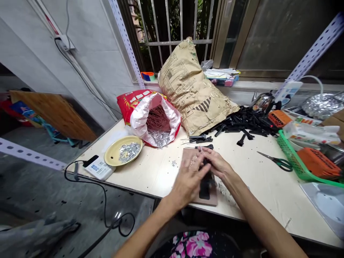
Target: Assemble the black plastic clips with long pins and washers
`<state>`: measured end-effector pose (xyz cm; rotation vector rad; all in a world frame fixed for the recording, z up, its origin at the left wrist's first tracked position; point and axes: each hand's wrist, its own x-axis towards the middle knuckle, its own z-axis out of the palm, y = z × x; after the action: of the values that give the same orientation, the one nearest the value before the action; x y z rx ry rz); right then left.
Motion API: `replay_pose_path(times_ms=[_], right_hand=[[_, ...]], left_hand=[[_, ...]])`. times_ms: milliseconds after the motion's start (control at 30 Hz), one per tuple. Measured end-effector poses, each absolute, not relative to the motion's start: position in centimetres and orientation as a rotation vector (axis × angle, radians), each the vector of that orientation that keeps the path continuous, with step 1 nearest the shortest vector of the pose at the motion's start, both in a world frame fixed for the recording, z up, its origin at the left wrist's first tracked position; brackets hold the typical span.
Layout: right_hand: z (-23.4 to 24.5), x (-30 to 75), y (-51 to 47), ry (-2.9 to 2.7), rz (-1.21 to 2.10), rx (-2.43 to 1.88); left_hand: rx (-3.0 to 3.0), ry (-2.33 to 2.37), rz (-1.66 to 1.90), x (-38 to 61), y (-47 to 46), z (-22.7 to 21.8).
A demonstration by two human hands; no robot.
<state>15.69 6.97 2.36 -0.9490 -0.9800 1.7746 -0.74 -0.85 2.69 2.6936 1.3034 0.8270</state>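
Above a brown board [211, 200] at the table's front, my two hands meet. My left hand [188, 181] is smeared by motion, its fingers reaching toward the right hand, so its grip is unclear. The fingers of my right hand [218, 162] are pinched together at the board's far end; what they hold is too small and blurred to name. A dark piece [204, 190] lies on the board below the hands, partly covered by them. Tiny light-coloured bits [192, 162] are on the board beside the left fingers, and a small cluster of metal bits [173, 163] lies left of it.
A yellow dish [109, 157] of small metal parts stands left, near an open red-and-white bag [137, 123] of thin rods. Behind are a large paper sack [182, 86] and heaped black plastic pieces [242, 122]. Scissors [283, 164] lie right, by a green basket [294, 157].
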Motion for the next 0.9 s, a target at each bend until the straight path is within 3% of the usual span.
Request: replay_pose_path(times_ms=[100, 167, 733, 900], right_hand=[[2.7, 16.1, 6.7, -1.095, 1.645, -1.037], [2.8, 16.0, 6.2, -1.248, 1.537, -1.084], [1.2, 16.1, 4.4, -1.602, 1.282, -1.207], [0.8, 15.5, 4.5, -1.705, 1.038, -1.204]], left_hand=[[2.199, 1.884, 0.931, -5.2, -0.3, 0.8], [2.088, 1.986, 0.903, -7.7, 0.4, -0.4], [2.116, 1.942, 0.722, -8.2, 3.0, -3.1], [2.046, 1.89, 0.781, -8.3, 2.7, -3.0]])
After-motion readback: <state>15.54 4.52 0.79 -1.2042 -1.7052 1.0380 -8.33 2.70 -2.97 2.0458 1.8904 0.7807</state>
